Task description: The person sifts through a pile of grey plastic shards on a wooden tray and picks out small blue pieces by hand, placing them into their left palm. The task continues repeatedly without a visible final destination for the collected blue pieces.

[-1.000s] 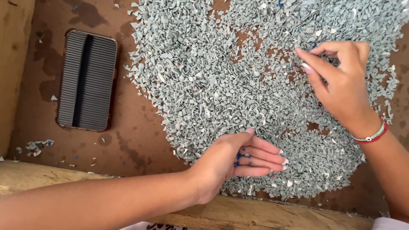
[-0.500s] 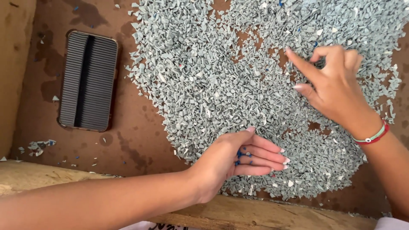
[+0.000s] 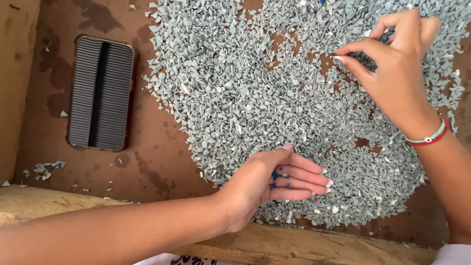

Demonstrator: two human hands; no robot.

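Head view: a wide heap of grey chips covers the centre and right of a brown tabletop, running off the top edge of the frame and thinning to bare brown patches near its lower right margin. A raised wooden rim closes the bottom edge and a wooden wall the left. Between that wall and the heap lies open brown surface, taken up only by a ribbed grey slab at upper left, its long axis running top to bottom, and a few stray chips at lower left.

The left hand enters from the lower left, forearm lying along the rim. It rests palm-up and cupped at the heap's lower edge, fingers together and pointing right, loosely open around a small cluster of blue bits in the palm.

The right hand comes in from the lower right corner, wrist bent, a red and pale green bracelet round it. It hovers over the upper right of the heap with fingers pointing left, thumb and forefinger drawn together at their tips just above the chips; whether a bit is pinched between them cannot be told. The two hands are well apart, with chips between them.
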